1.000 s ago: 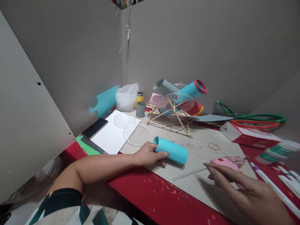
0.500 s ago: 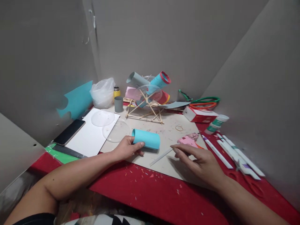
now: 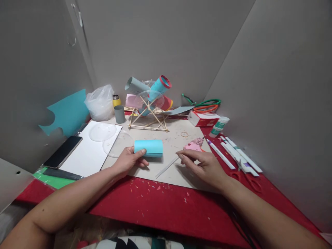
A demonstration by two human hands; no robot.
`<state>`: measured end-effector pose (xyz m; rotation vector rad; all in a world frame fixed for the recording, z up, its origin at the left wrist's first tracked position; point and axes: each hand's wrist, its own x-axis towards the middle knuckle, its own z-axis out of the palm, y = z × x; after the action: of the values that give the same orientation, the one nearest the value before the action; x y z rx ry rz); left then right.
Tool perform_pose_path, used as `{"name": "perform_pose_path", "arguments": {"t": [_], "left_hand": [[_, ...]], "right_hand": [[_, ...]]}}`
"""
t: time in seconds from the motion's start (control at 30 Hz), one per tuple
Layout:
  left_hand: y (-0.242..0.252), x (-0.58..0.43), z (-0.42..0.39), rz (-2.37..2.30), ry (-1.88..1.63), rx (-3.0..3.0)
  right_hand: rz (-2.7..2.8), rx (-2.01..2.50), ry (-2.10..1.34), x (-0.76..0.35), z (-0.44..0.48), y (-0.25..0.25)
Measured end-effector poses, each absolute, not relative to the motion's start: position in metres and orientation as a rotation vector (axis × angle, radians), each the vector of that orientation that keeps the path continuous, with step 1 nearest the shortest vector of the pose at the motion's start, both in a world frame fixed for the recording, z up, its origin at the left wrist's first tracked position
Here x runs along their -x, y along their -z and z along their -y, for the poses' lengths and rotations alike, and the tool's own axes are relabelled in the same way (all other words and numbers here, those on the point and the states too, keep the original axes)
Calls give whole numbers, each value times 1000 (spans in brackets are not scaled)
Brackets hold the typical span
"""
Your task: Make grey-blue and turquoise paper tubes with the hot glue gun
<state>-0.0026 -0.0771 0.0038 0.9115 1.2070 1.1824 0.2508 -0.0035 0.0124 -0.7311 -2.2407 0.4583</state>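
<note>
Inside the front edge of the grey board, the left hand is clamping thumb and fingers on one end of a turquoise paper tube; open room is extending toward a rubber band. The tube is showing a lengthwise edge. The right hand is pinching a translucent strip.

"How's the light?"
"Soft, rather dim; the smooth grey walls look dull, the flat white paper sheet brightest. The source is out of view."
"Shadows?"
"A blurry-edged one on the flat beige board, beneath the person's bare right hand."
"Sharpness?"
"Fair mid-frame, though print on the green-and-white plastic tubs is illegible. Wide-angle distortion stretches the bare forearms toward the lower corners."
</note>
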Motion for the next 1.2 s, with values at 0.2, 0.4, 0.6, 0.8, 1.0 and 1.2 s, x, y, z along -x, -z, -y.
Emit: {"name": "perform_pose_path", "arguments": {"t": [0.2,0.4,0.6,0.8,1.0,1.2], "left_hand": [[-4,2,77,-1160,-1180,-878],[-3,2,79,-1123,-1156,-898],[-8,0,83,-1125,-1076,-962],[-14,-6,89,-1143,-972,-1005],[-16,-10,92,-1137,-939,-1011],[-15,-12,92,-1130,-958,-1008]], "right_hand": [[2235,743,-474,-250,3,-13],[2244,740,-503,-248,5,-15],[2202,763,-815,-244,8,-17],[2139,795,-1234,-241,11,-13],[2121,770,-1452,-240,17,-14],[2074,756,-1590,-239,23,-17]]}}
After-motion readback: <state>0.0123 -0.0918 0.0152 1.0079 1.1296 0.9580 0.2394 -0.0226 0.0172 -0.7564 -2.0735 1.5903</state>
